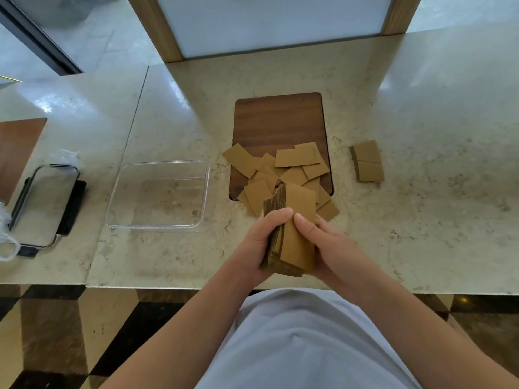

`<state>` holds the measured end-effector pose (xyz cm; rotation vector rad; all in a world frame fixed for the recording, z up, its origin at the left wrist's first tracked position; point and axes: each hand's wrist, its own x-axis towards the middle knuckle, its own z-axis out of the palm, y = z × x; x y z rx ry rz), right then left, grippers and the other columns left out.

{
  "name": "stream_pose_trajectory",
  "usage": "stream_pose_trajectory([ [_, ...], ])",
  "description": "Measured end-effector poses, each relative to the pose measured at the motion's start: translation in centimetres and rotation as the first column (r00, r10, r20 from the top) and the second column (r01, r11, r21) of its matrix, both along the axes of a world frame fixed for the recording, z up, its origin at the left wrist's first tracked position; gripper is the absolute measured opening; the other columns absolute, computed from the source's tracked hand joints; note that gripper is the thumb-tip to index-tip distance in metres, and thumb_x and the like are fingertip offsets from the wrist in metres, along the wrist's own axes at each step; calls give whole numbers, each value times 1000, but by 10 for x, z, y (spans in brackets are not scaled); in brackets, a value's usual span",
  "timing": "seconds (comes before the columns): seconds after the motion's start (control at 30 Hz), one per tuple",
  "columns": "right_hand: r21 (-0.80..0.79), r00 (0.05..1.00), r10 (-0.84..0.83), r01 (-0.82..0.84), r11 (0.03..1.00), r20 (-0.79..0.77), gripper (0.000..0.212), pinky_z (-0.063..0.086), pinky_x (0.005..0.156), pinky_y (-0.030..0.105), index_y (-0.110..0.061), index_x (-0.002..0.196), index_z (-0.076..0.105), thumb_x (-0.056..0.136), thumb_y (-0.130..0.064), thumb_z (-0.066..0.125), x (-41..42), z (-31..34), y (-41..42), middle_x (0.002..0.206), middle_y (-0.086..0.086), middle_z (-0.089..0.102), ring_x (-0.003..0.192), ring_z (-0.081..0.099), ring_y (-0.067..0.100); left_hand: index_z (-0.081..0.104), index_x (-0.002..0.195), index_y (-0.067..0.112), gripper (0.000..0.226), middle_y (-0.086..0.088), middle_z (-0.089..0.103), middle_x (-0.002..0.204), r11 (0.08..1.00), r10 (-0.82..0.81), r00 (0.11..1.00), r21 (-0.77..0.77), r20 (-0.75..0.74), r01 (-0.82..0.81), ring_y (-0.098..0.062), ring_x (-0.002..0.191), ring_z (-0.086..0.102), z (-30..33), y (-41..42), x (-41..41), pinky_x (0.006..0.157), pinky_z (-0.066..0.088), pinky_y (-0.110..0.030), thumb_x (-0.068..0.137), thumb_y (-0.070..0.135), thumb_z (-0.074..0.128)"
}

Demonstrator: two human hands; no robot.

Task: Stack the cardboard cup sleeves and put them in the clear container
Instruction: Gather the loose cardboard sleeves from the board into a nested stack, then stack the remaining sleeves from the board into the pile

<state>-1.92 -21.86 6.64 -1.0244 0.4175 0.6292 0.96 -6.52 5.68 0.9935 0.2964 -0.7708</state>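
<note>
Both the left hand (259,242) and right hand (327,245) grip a thick sleeve stack (292,234), while loose sleeves (292,167) lie just beyond and the clear container (120,197) to their left holds nothing.

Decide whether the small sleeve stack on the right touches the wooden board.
Apart. The head view shows bare marble counter between the small sleeve stack and the wooden board.
</note>
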Motion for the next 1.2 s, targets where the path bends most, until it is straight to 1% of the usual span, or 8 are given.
stream_pose_trajectory([
  [0.13,-28,999,-53,52,998,-3,43,58,95,56,-33,137,57,95,-43,65,9,2,-10,131,3,70,119,68,27,47,141,8,82,-28,57,138,980,-13,999,199,53,2,-40,119,65,2,-17,14,85,62,-50,73,44,76],
  [0.3,-91,989,-149,149,985,3,38,59,93,53,-33,139,54,102,-36,58,26,7,-41,129,1,72,117,70,26,56,121,25,63,-5,70,120,923,-127,969,384,213,37,-16,103,73,2,-53,43,80,63,-34,75,64,71],
  [0.47,-345,950,-311,304,888,36,34,64,71,36,-20,136,59,103,-29,61,69,-5,-89,118,5,75,102,74,24,49,112,19,55,-4,65,108,795,-173,962,607,213,8,-19,95,67,-12,-120,81,70,55,-34,88,67,61],
  [0.6,-629,952,-301,268,730,56,39,58,87,42,-11,132,60,101,-34,63,124,-29,-123,121,11,70,107,68,28,42,140,8,55,-11,58,130,748,-184,983,650,10,133,-30,116,58,-28,-181,119,98,49,-43,104,50,45],
  [0.73,-729,973,-228,189,657,46,40,56,90,43,-16,129,59,97,-41,61,165,-39,-146,119,6,69,107,67,26,47,148,13,48,-10,62,136,806,-142,981,560,-130,190,-28,117,62,-33,-217,157,87,50,-36,107,37,39],
  [0.93,-763,977,-201,74,642,-74,60,46,111,50,-17,154,39,101,-41,53,197,-61,-159,149,8,55,133,54,30,46,150,9,51,-13,48,153,750,-143,965,613,-220,251,-32,132,53,-58,-238,188,100,49,-42,103,27,40],
  [1.07,-745,971,-221,77,663,-96,38,53,91,39,-19,139,50,104,-31,51,203,-76,-162,134,5,63,113,61,23,48,146,7,46,-16,53,145,776,-82,961,589,-263,227,-33,129,55,-71,-246,193,101,49,-41,103,21,42],
  [1.2,-745,972,-200,40,666,-126,46,51,101,47,-18,148,44,104,-28,50,206,-86,-165,134,7,62,116,61,27,37,154,14,54,-13,53,147,836,0,975,535,-223,122,-33,131,53,-71,-251,188,104,48,-42,101,11,38],
])
